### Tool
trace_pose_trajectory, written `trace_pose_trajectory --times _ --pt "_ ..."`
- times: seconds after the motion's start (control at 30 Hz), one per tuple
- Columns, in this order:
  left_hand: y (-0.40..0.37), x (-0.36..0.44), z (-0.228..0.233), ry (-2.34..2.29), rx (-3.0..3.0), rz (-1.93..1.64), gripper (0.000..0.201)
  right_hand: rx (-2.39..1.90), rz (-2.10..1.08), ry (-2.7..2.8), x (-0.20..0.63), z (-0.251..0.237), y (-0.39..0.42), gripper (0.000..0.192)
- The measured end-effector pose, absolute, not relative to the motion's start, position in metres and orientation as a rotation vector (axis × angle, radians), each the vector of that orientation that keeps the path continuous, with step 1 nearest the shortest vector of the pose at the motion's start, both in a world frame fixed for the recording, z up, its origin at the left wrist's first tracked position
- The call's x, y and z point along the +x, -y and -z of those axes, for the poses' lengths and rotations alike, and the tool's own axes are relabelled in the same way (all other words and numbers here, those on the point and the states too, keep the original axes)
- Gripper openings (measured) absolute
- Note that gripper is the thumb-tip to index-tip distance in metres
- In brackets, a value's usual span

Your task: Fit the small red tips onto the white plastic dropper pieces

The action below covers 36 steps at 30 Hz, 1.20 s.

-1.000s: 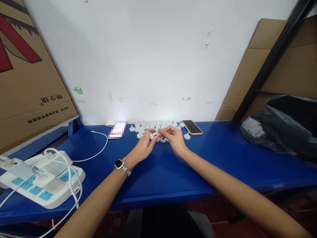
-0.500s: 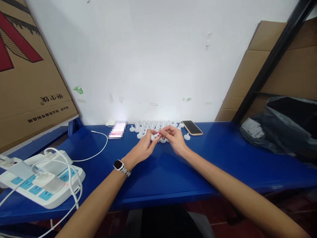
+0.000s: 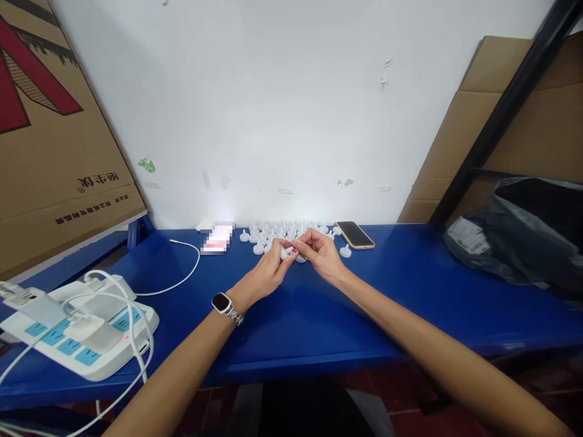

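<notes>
Above the middle of the blue table, my two hands meet at the fingertips. My left hand [image 3: 266, 270] is closed around a small white plastic piece with a stem [image 3: 286, 252], the stem pointing toward the other hand. At that stem, my right hand [image 3: 322, 258] has thumb and forefinger pinched together. A little red shows between the fingertips, too small to make out. Behind and beside the hands stand several white round caps with upright stems [image 3: 259, 249], partly hidden by my fingers. One white cap [image 3: 345, 251] stands apart on the right.
A phone [image 3: 355, 235] lies right of the caps. On the left are a blurred-out pink and white item [image 3: 217, 238], a white cable [image 3: 194, 273] and a power strip [image 3: 102, 364]. A dark plastic bag [image 3: 514, 237] sits at the right; cardboard [image 3: 54, 164] leans at left.
Both hands stay together at nearly the same spot; the fingers have shifted slightly around the white piece. The whole view has moved a few pixels to the right.
</notes>
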<state>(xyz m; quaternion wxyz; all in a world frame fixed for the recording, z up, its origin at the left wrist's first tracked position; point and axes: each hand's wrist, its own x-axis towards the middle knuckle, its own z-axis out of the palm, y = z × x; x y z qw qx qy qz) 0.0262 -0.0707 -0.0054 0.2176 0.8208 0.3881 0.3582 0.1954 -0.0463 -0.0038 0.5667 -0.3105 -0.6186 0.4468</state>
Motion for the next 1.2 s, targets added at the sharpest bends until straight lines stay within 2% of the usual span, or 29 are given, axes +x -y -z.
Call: trace_pose_trajectory --times 0.27,0.47,0.63,0.8,1.07,1.2 --pt "0.070 0.031 0.008 -1.060 2.247 -0.970 0.030 -0.690 -1.005 1.536 0.198 0.001 0.050 0.045" --pt "0.061 0.030 0.003 -1.086 2.228 -1.038 0.051 -0.734 -0.942 1.605 0.212 -0.001 0.040 0.039" --pt "0.039 0.002 0.008 -1.303 2.295 -1.197 0.035 -0.888 -0.787 1.920 0.227 0.005 0.036 0.019" --pt "0.028 -0.014 0.019 -1.468 2.387 -1.101 0.023 -0.957 -0.635 2.177 0.228 0.010 0.040 0.006" --pt "0.033 -0.015 0.016 -1.228 2.510 -0.838 0.019 -1.074 -0.361 2.146 0.221 0.006 0.036 0.010" --pt "0.032 -0.017 0.018 -1.236 2.496 -0.827 0.018 -1.231 -0.166 2.203 0.210 0.005 0.025 0.016"
